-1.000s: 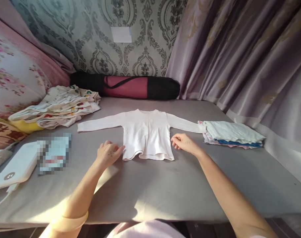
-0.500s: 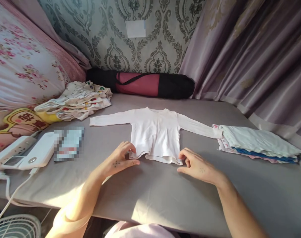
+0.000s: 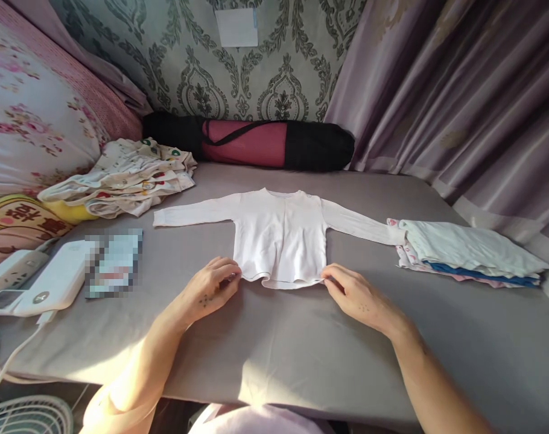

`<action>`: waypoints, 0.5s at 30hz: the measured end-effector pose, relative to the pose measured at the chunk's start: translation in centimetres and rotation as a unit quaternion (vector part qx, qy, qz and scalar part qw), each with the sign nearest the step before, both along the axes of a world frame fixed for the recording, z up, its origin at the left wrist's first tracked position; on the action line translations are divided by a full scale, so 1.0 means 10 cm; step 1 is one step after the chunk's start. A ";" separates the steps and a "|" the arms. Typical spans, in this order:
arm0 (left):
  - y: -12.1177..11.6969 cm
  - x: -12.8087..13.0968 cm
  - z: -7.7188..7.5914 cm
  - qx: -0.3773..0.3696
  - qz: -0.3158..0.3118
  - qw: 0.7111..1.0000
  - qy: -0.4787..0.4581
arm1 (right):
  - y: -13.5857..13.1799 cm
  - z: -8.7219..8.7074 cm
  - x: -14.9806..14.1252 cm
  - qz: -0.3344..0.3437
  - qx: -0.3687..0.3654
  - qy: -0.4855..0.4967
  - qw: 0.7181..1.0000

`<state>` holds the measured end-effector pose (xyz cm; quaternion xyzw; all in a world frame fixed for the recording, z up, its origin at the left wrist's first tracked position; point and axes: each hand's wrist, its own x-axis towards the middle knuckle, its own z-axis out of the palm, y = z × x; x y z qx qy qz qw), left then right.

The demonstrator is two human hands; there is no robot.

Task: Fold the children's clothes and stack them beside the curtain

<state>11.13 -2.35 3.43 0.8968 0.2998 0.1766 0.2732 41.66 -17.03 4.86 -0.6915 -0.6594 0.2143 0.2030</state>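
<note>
A small white long-sleeved shirt (image 3: 281, 238) lies spread on the grey sheet (image 3: 274, 337), neckline away from me and both sleeves stretched out sideways. My left hand (image 3: 215, 284) pinches the left corner of its bottom hem. At the right hem corner, my right hand (image 3: 353, 295) is closed on the fabric between thumb and fingers. The hem between my hands is wavy, with a fold near its middle. The cuff of the right sleeve touches a stack of folded clothes (image 3: 471, 247).
At the left lie a heap of patterned clothes (image 3: 130, 175), a white power bank (image 3: 60, 277) with a cable, a power strip (image 3: 12, 271) and a blurred packet (image 3: 114, 262). A black and maroon roll bag (image 3: 247, 143) rests along the wall. A white fan (image 3: 28, 416) stands below the front edge.
Both hands have closed from an open-fingered pose onto the shirt's bottom corners. The hem looks slightly straighter. The camera view has shifted a little.
</note>
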 end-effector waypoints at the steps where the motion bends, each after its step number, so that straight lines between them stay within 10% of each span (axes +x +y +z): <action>1: 0.00 -0.01 0.00 -0.009 0.019 1.000 -0.014 | 0.00 -0.01 0.01 -0.013 -0.002 0.013 1.000; 8: 0.05 -0.09 0.01 -0.099 0.082 0.989 -0.073 | 0.03 -0.07 0.05 0.007 0.046 0.034 0.998; 15: 0.13 -0.19 0.00 0.023 0.063 0.998 -0.020 | 0.01 -0.01 0.19 0.034 0.056 -0.012 0.998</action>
